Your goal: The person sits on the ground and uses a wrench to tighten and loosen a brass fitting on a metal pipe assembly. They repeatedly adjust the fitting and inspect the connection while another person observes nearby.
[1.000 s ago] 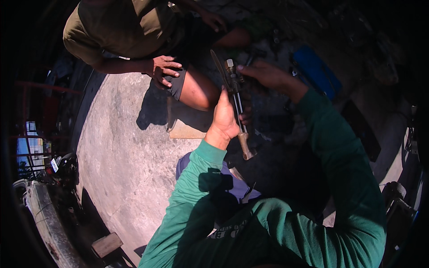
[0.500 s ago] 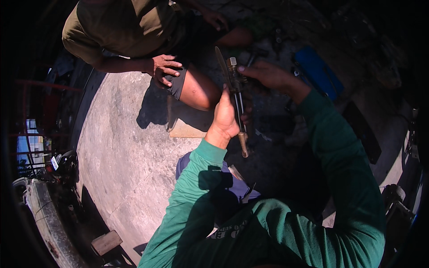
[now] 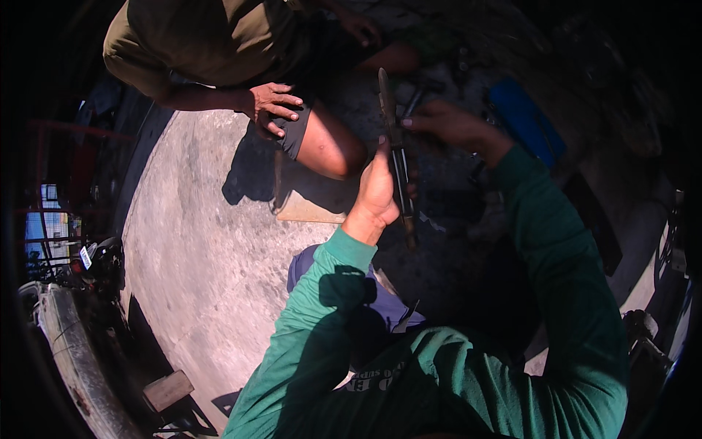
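My left hand (image 3: 376,192) is wrapped round a long, slim tool with shiny metal rods (image 3: 399,167), held upright in front of me. A flat, pointed blade (image 3: 385,89) sticks up at its far end, and a brownish handle end (image 3: 409,233) shows below my hand. Shadow hides how these parts join. My right hand (image 3: 455,126) is at the upper part of the tool, fingers drawn together, its thumb tip by the shaft. What those fingers pinch is too dark to make out.
Across from me a person (image 3: 219,51) sits with one hand (image 3: 275,108) on a thigh. A blue case (image 3: 526,121) lies at the far right. Near the person's knee is a tan board (image 3: 311,209) on the concrete floor (image 3: 197,241). A wooden block (image 3: 168,390) stands lower left.
The tool has turned in my left hand, so the hex nut seen before is hidden. Its blade end has moved right, and both hands have shifted slightly right.
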Tool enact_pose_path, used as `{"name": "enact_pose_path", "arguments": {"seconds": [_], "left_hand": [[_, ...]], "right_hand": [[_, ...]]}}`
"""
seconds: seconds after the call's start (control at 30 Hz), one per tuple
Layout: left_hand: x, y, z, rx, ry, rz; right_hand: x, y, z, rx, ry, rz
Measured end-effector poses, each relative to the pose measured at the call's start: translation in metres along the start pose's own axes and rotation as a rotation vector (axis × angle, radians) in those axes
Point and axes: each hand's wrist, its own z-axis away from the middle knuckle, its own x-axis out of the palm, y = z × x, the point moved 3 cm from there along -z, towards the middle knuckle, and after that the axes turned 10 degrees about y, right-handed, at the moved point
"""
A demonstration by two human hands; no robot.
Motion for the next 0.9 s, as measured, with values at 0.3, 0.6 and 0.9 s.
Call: {"name": "enact_pose_path", "arguments": {"seconds": [0.3,0.6,0.9], "left_hand": [[0.004,0.003,0.010,0.128,0.011,0.011],[0.010,0.006,0.016,0.184,-0.002,0.004],[0.010,0.007,0.016,0.164,-0.059,0.052]], "right_hand": [[0.002,-0.029,0.013,0.060,-0.026,-0.279],[0.004,-0.015,0.008,-0.152,-0.020,-0.240],[0.005,-0.024,0.009,-0.317,-0.032,-0.176]]}}
